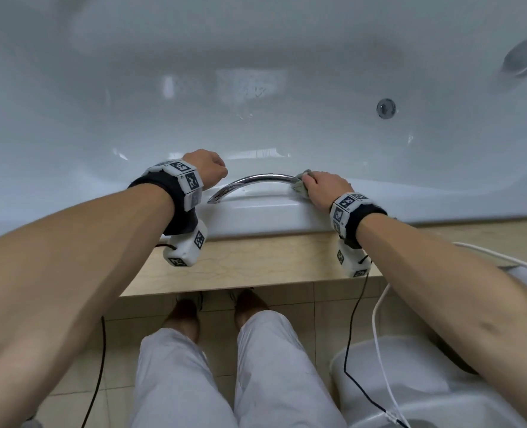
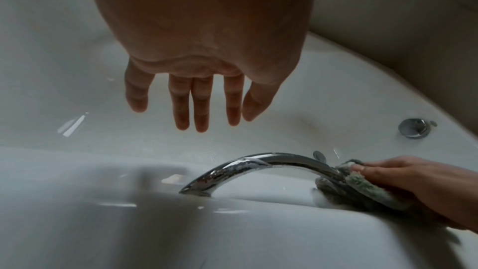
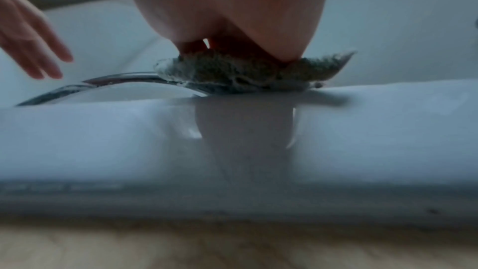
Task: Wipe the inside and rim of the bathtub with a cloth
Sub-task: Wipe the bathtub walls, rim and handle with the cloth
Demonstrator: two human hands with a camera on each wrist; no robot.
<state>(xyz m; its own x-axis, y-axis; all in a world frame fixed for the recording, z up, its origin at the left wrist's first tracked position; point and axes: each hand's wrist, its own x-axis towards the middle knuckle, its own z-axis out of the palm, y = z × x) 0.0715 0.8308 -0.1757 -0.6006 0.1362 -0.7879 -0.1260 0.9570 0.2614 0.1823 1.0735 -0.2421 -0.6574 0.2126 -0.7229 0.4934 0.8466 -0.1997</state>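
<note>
The white bathtub's near rim (image 1: 256, 217) carries a curved chrome handle (image 1: 256, 178). My right hand (image 1: 321, 188) grips a grey-green cloth (image 1: 301, 184) and presses it on the handle's right end, where it meets the rim. The left wrist view shows the cloth (image 2: 357, 183) bunched round that end of the handle (image 2: 258, 163) under the right hand (image 2: 413, 183). From the right wrist, the cloth (image 3: 245, 71) lies squashed beneath the palm on the rim (image 3: 388, 130). My left hand (image 1: 206, 168) hovers past the handle's left end, its fingers (image 2: 181, 105) straight over the basin, holding nothing.
A chrome drain (image 1: 386, 108) sits in the tub floor at right, and a round chrome knob (image 1: 525, 57) on the far right wall. A beige tiled ledge (image 1: 256, 264) runs in front of the tub. A white fixture (image 1: 410, 381) and cables (image 1: 352, 335) lie at my right.
</note>
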